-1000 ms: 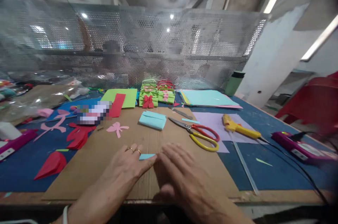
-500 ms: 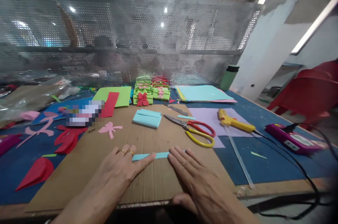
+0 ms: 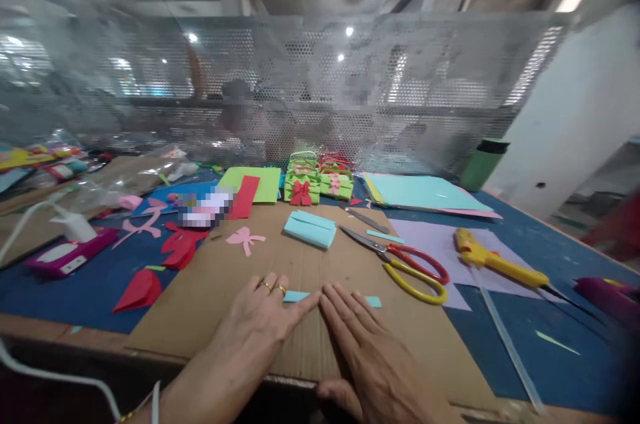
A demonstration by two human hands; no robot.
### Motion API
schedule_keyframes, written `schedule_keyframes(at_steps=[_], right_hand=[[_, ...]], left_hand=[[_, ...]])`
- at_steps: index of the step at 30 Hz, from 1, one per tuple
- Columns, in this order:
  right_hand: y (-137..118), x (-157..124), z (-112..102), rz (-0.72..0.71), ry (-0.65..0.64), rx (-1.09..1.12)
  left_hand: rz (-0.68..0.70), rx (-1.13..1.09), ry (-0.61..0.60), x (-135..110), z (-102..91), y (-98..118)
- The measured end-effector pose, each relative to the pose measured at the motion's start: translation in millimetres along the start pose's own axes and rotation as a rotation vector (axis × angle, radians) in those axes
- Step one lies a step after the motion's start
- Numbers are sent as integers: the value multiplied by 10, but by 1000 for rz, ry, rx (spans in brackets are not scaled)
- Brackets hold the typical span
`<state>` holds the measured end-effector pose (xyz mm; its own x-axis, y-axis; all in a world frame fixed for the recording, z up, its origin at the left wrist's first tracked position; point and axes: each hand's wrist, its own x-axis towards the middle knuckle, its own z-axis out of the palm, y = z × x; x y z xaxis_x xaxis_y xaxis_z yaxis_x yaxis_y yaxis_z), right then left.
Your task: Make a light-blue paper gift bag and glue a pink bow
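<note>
A narrow light-blue paper strip [image 3: 296, 296] lies crosswise on the brown cardboard [image 3: 200, 324]; its middle is hidden by my hands. My left hand [image 3: 260, 317], with two rings, rests flat on its left part, thumb stretched along it. My right hand [image 3: 370, 341] lies flat across it with fingers extended, fingertips beside the left thumb tip. Both hands press from above and grasp nothing. Beyond them sit a folded light-blue paper piece [image 3: 310, 229], a pink paper bow cutout [image 3: 245, 239], and scissors [image 3: 415, 271] with one red and one yellow handle loop.
To the right, a yellow glue gun [image 3: 500, 264] with a glue stick lies on purple paper [image 3: 417, 237]. Small green paper bags [image 3: 303, 191] and stacked coloured sheets [image 3: 425, 192] stand behind. Red paper cutouts [image 3: 139, 291] and a purple power strip [image 3: 75, 254] are left.
My right hand has slid left along the strip to meet the left thumb, so the strip's right end now shows beyond it. The camera view has turned left.
</note>
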<state>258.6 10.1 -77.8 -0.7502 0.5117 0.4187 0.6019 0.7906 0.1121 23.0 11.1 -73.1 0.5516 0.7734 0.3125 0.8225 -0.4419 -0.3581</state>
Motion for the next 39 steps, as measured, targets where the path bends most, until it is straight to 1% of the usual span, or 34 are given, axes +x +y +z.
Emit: schedule_keyframes(at_steps=[3, 5, 7, 9, 11, 13, 15, 19, 22, 25, 28, 31, 34, 37, 39], right_hand=[[18, 23, 75, -28, 15, -12], [42, 17, 79, -32, 24, -22], [59, 16, 59, -34, 26, -19], [68, 26, 37, -35, 24, -8], [70, 44, 33, -28, 21, 6], [58, 70, 53, -8, 7, 11], [26, 100, 96, 21, 0, -5], [-78, 142, 193, 79, 7, -39], [-131, 146, 223, 105, 11, -35], [-140, 146, 206, 65, 24, -70], [-114, 144, 167, 38, 22, -103], [-29, 94, 111, 49, 0, -102], [132, -44, 29, 48, -15, -163], [272, -199, -70, 80, 10, -275], [270, -226, -127, 127, 44, -336]], left_hand=[[-114, 47, 17, -187, 38, 68], [-190, 83, 9, -327, 46, 73], [-229, 96, -7, -429, 31, 44], [-246, 98, -19, -468, 6, 7], [-255, 100, -16, -442, -15, -12], [-263, 99, -2, -367, -29, 1], [-271, 93, 18, -265, -40, 41], [-330, 51, 53, -109, -50, 143], [-307, 46, 48, -101, -37, 195], [-266, 76, 19, -142, -22, 208], [-228, 94, 28, -171, -23, 194], [-221, 98, 29, -174, -36, 161], [-199, 112, 53, -159, -49, 116], [-148, 104, 99, -132, -60, 88], [-102, 73, 116, -116, -61, 85]])
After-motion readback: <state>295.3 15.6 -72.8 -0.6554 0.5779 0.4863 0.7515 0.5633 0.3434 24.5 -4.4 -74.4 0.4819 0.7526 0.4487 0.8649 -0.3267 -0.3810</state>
